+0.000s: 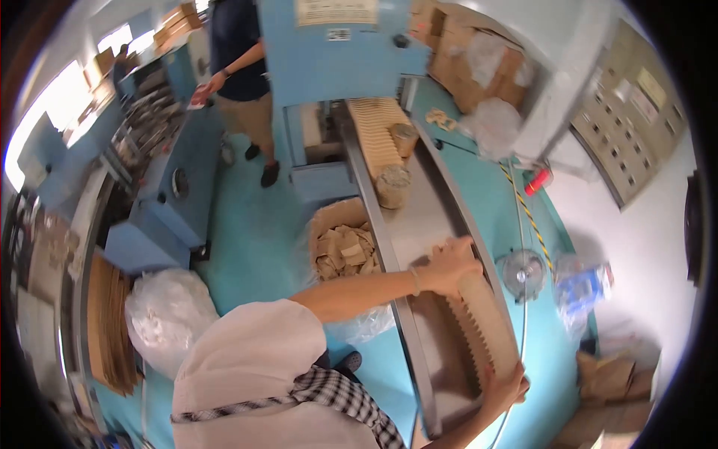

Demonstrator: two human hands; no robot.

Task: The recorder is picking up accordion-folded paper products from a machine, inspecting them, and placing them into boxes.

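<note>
Two of our hands press on a long row of tan cardboard pieces (479,322) standing on edge in a metal trough (419,224), and we describe the scene from left to right. At the far left, flat brown sheets (108,329) lean near a bulging clear plastic bag (164,314) on the teal floor (254,232). Above them, a person in a dark shirt (235,45) stands by blue machinery (172,187). Nearer the middle, an open box of loose cardboard scraps (344,247) sits just beside the trough. Our left hand (449,262) reaches across and rests on the far end of the row, fingers curled over the top pieces and gripping them. Our right hand (512,385) clamps the near end, low in the view, fingers wrapped around the last pieces. Farther up the trough, another batch of pieces (378,127) waits near the machine's mouth (314,127), with two round weights (393,183) between. To the right stand a small fan (523,269), a blue and white packet (583,288) and grey lockers (628,112).

We judge the risk to be the row buckling: it is held only by end pressure, so if either hand eases, the middle pieces could fan out, tip and spill over the trough's edge onto the floor.
</note>
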